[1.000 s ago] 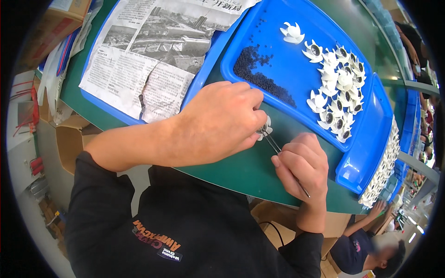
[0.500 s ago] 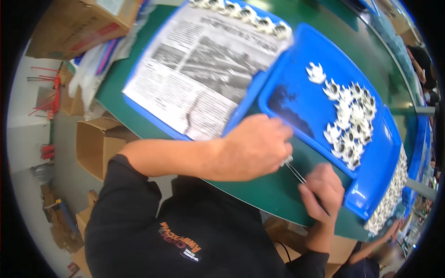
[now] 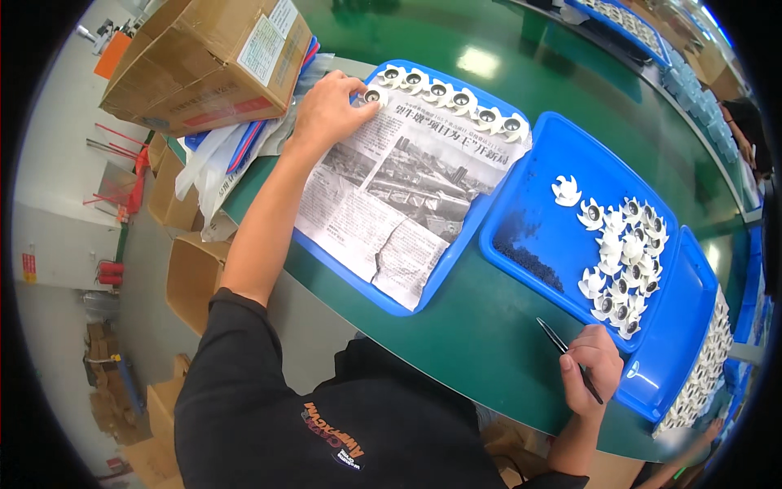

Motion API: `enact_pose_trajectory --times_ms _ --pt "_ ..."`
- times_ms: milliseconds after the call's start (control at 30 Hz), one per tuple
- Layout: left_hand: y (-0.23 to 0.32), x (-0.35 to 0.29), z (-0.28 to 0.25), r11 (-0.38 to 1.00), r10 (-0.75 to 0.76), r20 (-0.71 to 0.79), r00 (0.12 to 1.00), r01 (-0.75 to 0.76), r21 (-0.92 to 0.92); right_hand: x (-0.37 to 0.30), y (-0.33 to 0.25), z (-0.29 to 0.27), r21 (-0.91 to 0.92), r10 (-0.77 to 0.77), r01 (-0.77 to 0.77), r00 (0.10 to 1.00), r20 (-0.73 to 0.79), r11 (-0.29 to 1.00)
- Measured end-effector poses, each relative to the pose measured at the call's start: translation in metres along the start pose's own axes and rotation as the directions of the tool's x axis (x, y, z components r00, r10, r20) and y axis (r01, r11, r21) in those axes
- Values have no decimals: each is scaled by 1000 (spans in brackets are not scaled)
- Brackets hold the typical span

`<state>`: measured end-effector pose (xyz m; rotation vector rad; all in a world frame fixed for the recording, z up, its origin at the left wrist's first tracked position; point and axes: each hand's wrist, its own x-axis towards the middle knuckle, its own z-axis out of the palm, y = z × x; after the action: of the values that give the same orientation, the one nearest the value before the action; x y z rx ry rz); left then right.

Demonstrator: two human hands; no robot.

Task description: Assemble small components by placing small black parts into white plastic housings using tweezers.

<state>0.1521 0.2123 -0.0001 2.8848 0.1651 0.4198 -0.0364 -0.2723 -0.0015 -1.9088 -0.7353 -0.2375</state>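
Observation:
My left hand (image 3: 332,107) pinches a white fan wheel (image 3: 372,96) with a dark round centre, at the upper left of the newspaper (image 3: 358,208). The newspaper lines a blue tray (image 3: 395,308). Along its far edge runs a row of similar fan wheels (image 3: 462,101), just beyond the held one. My right hand (image 3: 595,367) grips black tweezers (image 3: 554,334), tips pointing up and left over the green table. Past the right hand, a second blue tray (image 3: 542,175) holds a cluster of white fan wheels (image 3: 623,253) and a scatter of tiny black pieces (image 3: 528,259).
Right of the second tray is another blue tray (image 3: 664,326), with many white fan wheels (image 3: 700,367) beyond it. A cardboard box (image 3: 204,65) and plastic bags (image 3: 213,175) sit at the far left of the green table (image 3: 456,342). Another person's arm (image 3: 684,456) shows at lower right.
My left hand has moved from near the tweezers to the upper left of the newspaper, carrying a fan wheel. My right hand keeps the tweezers, and the view has shifted.

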Motion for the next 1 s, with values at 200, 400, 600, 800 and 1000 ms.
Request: enact_pose_trajectory --times_ms 200,400,600,800,1000 --pt "5 16 12 1000 -3 14 1000 3 8 -1 1 -2 -34 -2 2 1000 1 999" --pt "-6 17 16 996 52 -9 999 -51 80 4 -4 -8 -91 -11 13 1000 17 996" --pt "89 -16 -8 899 403 -288 869 -435 -54 6 0 -11 -283 64 -80 996 -67 956" --pt "226 -48 33 586 793 -23 609 -773 -243 8 11 -16 -343 89 -123 990 -113 931" --pt "244 -30 81 598 783 0 622 -754 -272 14 15 -15 -290 165 -170 985 -43 942"
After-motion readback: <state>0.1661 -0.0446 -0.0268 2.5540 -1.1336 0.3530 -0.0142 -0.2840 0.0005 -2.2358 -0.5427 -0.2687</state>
